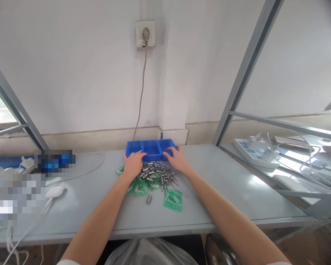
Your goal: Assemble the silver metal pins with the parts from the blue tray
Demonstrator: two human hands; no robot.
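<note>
Both hands are on a row of three blue bins (151, 150) at the back of the grey table. My left hand (133, 164) grips the front of the left bin, thumb toward the middle one. At the right bin, my right hand (177, 158) holds the front and side edge with bent fingers. The insides of the bins that show are bare blue. Just in front lies a pile of small metal cylinders and pins (154, 173), partly on green plastic bags (141, 187). A single green bag (173, 200) with parts inside and one loose cylinder (149, 199) lie nearer.
A white charger (55, 192) and a thin cable (85, 172) lie on the left of the grey table (217, 184). Metal frame posts (245, 70) rise at both sides. A plugged-in wall socket (145, 34) is above. White devices (255, 152) stand beyond the right frame.
</note>
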